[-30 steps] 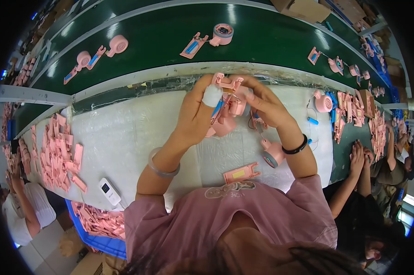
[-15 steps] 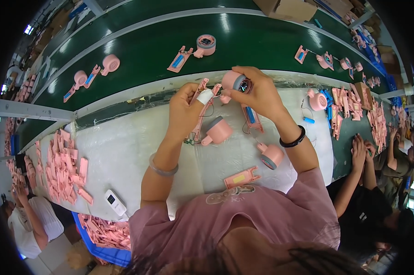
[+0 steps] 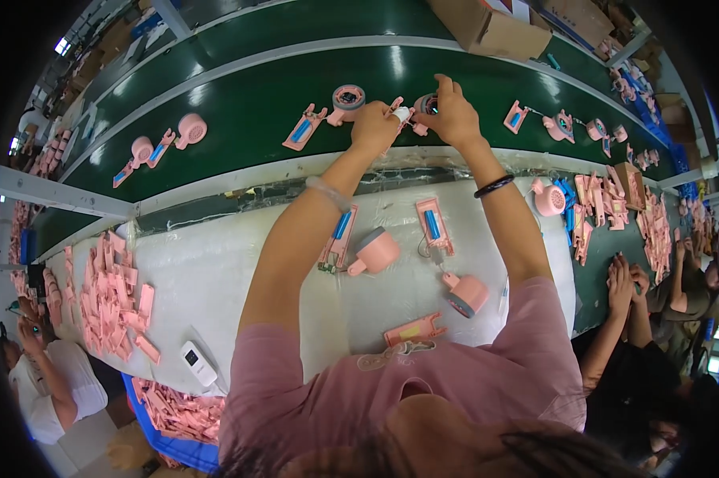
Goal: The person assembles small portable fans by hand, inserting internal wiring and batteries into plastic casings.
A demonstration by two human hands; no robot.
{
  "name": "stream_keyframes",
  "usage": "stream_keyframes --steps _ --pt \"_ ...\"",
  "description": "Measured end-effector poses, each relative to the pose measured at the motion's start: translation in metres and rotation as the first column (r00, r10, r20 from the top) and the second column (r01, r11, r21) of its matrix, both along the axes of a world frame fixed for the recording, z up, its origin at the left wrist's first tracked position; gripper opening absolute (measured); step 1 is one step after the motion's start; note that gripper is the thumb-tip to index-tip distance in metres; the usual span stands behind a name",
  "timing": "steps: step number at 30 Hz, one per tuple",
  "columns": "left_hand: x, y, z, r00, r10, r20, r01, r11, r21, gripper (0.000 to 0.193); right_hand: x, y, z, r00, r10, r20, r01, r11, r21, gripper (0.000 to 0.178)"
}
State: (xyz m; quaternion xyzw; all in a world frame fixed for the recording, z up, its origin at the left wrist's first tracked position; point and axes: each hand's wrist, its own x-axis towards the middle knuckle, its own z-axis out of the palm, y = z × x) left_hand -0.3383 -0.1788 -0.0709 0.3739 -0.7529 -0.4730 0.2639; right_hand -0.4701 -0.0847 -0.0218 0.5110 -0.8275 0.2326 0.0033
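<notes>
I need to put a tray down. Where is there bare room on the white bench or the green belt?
Bare white bench lies between the pile of pink parts and the left forearm. The green belt is open between the two-piece pink set and the blue-cored part. It is crowded around both hands and at the right heap.

A white bench (image 3: pixel 216 271) carries pink housing halves (image 3: pixel 108 299) and fan heads (image 3: pixel 375 251).

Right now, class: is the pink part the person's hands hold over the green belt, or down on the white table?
Over the belt: both the left hand and right hand hold the pink part above it, beyond the white table.
</notes>
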Motion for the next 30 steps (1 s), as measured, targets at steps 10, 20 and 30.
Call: stream_keyframes --steps 10,20,30 --pt "-0.019 -0.019 -0.002 0.938 0.121 0.324 -0.086 0.989 -0.12 0.026 0.004 0.046 -0.012 0.972 0.218 0.092 -0.2 0.964 -0.174 0.066" --pt "0.144 -0.015 0.053 0.997 0.062 0.04 -0.007 0.618 -0.786 0.034 0.028 0.148 0.022 0.833 0.39 0.393 -0.366 0.92 -0.137 0.05" --pt "0.356 -0.23 -0.007 0.444 0.823 0.353 -0.287 0.504 -0.815 0.043 0.042 0.168 0.008 0.776 0.252 0.579 -0.329 0.944 0.029 0.048"
